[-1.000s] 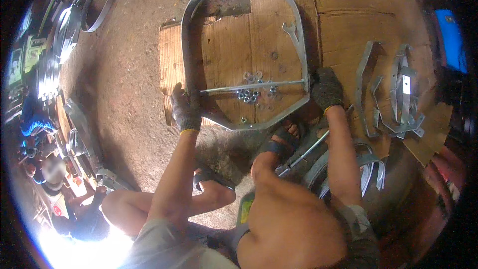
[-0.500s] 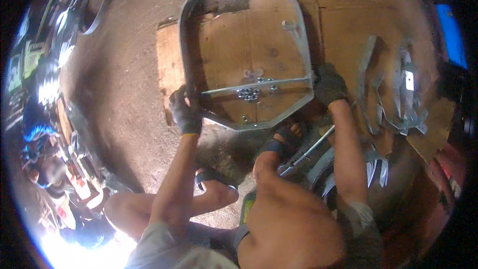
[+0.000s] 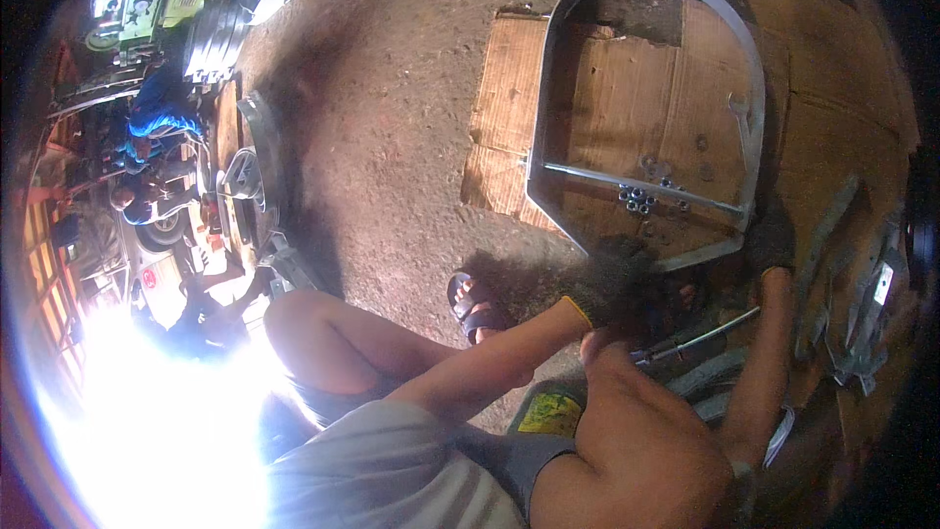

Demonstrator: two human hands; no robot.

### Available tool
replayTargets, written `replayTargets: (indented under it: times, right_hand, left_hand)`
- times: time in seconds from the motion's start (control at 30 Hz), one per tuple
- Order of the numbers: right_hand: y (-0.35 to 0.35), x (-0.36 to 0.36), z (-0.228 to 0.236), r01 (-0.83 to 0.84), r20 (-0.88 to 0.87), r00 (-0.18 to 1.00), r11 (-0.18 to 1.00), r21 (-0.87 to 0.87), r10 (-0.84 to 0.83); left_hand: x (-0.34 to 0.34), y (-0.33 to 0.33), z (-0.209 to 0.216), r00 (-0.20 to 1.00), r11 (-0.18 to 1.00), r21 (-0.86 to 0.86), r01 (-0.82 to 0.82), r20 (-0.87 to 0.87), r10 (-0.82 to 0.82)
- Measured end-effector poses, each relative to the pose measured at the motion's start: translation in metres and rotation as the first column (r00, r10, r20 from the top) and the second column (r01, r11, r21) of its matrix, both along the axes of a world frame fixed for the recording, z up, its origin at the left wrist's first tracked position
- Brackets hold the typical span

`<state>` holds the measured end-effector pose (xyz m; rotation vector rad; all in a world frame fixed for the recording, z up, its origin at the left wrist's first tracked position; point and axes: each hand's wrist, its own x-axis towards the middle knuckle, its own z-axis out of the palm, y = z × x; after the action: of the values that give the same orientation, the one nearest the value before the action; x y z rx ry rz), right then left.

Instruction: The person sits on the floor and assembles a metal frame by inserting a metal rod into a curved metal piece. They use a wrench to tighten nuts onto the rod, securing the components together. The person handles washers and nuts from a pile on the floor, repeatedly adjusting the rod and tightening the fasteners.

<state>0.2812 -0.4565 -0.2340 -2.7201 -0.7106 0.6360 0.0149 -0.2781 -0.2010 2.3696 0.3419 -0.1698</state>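
An arch-shaped flat metal frame (image 3: 760,78) lies on cardboard. A metal rod (image 3: 636,179) runs across it, and its left end pokes out through the frame's left side. My left hand (image 3: 617,279), in a dark glove, is at the frame's lower edge; its fingers are lost in shadow. My right hand (image 3: 771,238), also gloved, is beside the frame's lower right corner, close to the rod's right end; its fingers are too dark to make out. Several nuts (image 3: 636,200) sit inside the frame below the rod. A wrench (image 3: 739,110) lies near the frame's right side.
Cardboard sheets (image 3: 504,142) cover the ground under the frame. Bent metal strips (image 3: 862,309) lie at the right. Another rod (image 3: 700,333) is by my right forearm. People (image 3: 157,201), machinery and metal parts are at the far left, beside strong glare.
My view has swung left, so the frame appears farther right. My left hand has left the frame's left side for its lower edge. The rod's left end now shows outside the frame.
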Motion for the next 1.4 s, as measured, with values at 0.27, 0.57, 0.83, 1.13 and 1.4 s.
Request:
replayTargets:
  times: [0.27,0.57,0.83,1.13,1.4]
  right_hand:
    - [-0.025,0.011,0.009,-0.079,-0.012,0.997,0.985,-0.151,0.078]
    - [-0.009,-0.012,0.036,0.165,-0.028,0.986,0.986,-0.025,-0.166]
    - [-0.027,-0.02,-0.01,0.003,0.32,0.944,0.97,0.242,-0.082]
    - [-0.004,-0.037,0.005,0.216,0.367,0.869,0.922,0.322,-0.332]
    - [0.058,-0.095,0.046,0.576,-0.544,0.811,0.461,0.675,-0.215]
  left_hand:
    - [0.09,-0.016,0.062,0.954,0.991,-0.066,0.119,-0.27,-0.133]
    - [0.113,-0.038,0.01,0.911,0.948,0.03,0.318,-0.285,-0.296]
    - [0.076,0.0,0.09,0.885,0.94,-0.069,0.335,-0.319,-0.339]
    - [0.149,0.095,0.297,0.936,0.948,-0.311,-0.07,-0.35,-0.045]
    - [0.271,0.182,0.366,0.98,0.997,-0.031,-0.077,0.183,0.081]
